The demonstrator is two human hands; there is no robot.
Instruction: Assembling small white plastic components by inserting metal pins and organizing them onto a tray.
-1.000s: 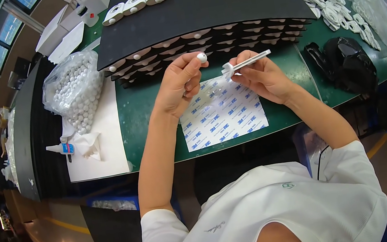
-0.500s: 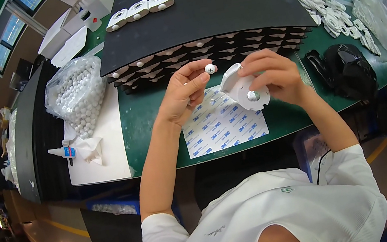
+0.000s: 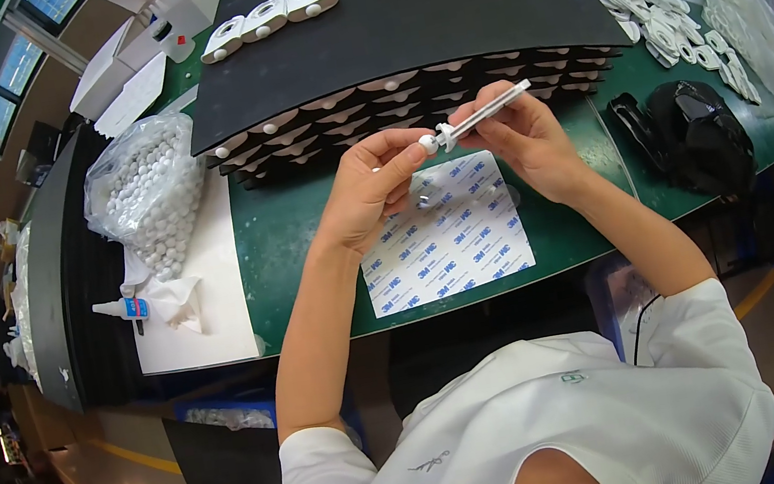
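My left hand (image 3: pixel 367 182) pinches a small white ball (image 3: pixel 429 144) between thumb and fingertips. Close by on the right, my right hand (image 3: pixel 525 144) grips a flat white plastic part (image 3: pixel 493 110), turned edge-on. A short stub on the part's left end meets the ball, or nearly so; I cannot tell if they touch. Under both hands lies a white sheet with blue print (image 3: pixel 448 242) on the green table (image 3: pixel 303 286).
A clear bag of white balls (image 3: pixel 147 194) and a small glue bottle (image 3: pixel 122 308) are at left. Stacked black boards (image 3: pixel 413 25) hold white parts between layers, with three white parts (image 3: pixel 268 20) on top. Loose white parts (image 3: pixel 644 9) and a black plastic bag (image 3: pixel 699 137) lie right.
My right hand has turned the white part from face-on to edge-on and brought its end against or very near the ball. My left hand has barely moved.
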